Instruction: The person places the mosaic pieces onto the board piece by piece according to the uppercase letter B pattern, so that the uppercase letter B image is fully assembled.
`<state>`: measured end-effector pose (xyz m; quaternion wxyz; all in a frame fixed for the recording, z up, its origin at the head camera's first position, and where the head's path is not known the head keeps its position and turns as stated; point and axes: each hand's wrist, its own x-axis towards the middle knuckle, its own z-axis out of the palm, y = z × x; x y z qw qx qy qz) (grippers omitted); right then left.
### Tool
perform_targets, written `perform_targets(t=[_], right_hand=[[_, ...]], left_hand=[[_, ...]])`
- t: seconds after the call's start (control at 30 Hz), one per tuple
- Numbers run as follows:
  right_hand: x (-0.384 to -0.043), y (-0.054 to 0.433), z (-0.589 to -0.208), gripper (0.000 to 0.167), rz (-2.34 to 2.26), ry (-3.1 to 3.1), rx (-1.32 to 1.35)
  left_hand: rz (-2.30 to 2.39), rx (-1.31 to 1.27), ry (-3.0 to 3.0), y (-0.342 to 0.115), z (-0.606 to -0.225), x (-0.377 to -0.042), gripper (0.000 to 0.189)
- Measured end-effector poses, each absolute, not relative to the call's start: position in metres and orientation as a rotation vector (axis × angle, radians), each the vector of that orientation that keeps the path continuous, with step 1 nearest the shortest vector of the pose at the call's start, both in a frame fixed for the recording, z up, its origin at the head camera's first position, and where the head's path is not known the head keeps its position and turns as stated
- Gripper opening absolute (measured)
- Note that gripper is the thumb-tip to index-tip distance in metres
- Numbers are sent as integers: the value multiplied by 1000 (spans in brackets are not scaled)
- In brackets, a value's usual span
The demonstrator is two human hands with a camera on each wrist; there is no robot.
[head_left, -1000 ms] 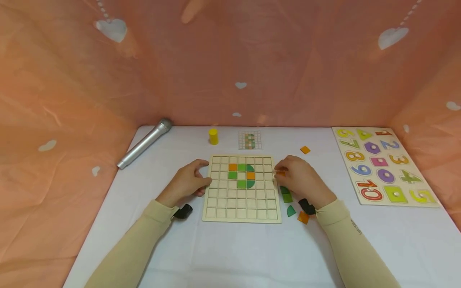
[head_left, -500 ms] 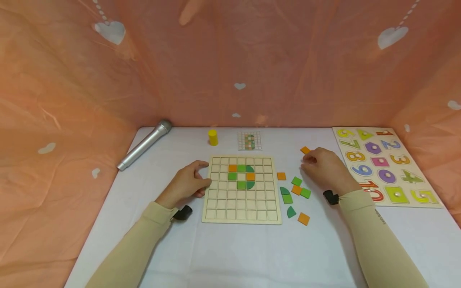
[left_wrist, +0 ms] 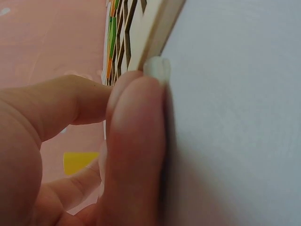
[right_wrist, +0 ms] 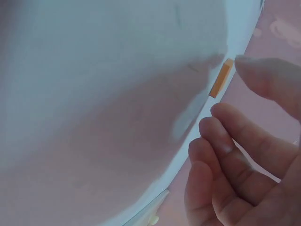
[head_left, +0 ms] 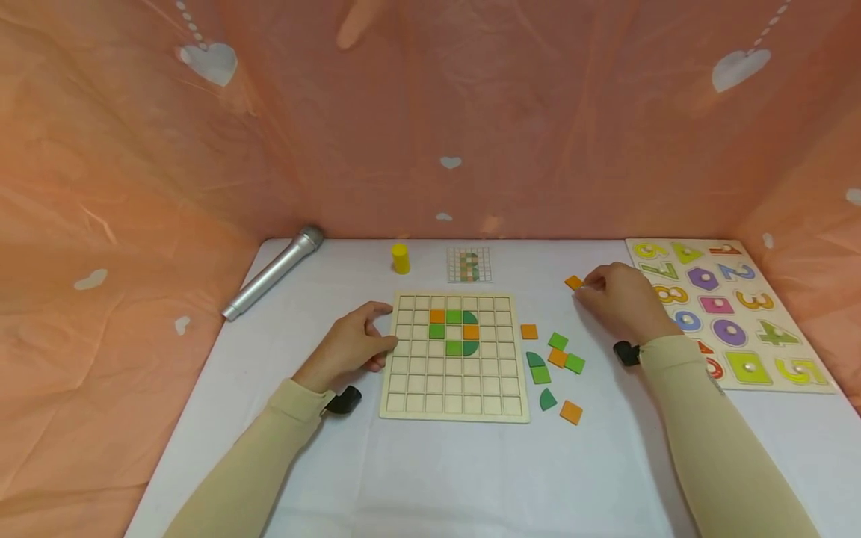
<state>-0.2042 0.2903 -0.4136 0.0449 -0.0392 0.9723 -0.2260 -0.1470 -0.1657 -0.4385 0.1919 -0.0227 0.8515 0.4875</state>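
Note:
My left hand [head_left: 346,340] rests at the left edge of a wooden grid board [head_left: 444,385], thumb and fingertips touching its rim. In the left wrist view, bent fingers [left_wrist: 136,132] lie low against the board's side. Orange, green and dark green tiles form a figure in the upper cells of the board. At the right, my right hand [head_left: 625,302] has come up to a lone orange square tile [head_left: 573,282]. The right wrist view shows thumb and fingertips apart, with the thumb tip right beside the orange tile [right_wrist: 221,80].
Loose orange and green tiles [head_left: 557,359] lie right of the board. Behind it are a printed pattern card [head_left: 469,265] and a yellow cylinder [head_left: 400,259]. A silver microphone [head_left: 272,274] lies at the back left, a number puzzle board [head_left: 729,317] under the right forearm's far side.
My right hand has moved from the board's right edge, off the loose tiles, out to the lone orange tile at the back right. The left hand has stayed at the board's edge.

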Motion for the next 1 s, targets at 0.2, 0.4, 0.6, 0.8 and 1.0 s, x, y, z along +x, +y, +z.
perform_targets(t=[0.2, 0.4, 0.6, 0.8, 1.0], right_hand=[[-213, 287, -413, 43, -682, 2957, -62], [-217, 285, -415, 38, -661, 2962, -51], [-217, 283, -417, 34, -681, 2945, -68], [-210, 274, -417, 34, -687, 2910, -78], [-195, 247, -414, 32, -674, 2939, -131]], left_hand=[[1366, -60, 2403, -164, -438, -146, 65], [1373, -62, 2397, -164, -437, -146, 65], [1361, -54, 2411, -164, -437, -146, 65], [1360, -53, 2410, -166, -438, -146, 65], [1358, -44, 2411, -165, -438, -146, 65]])
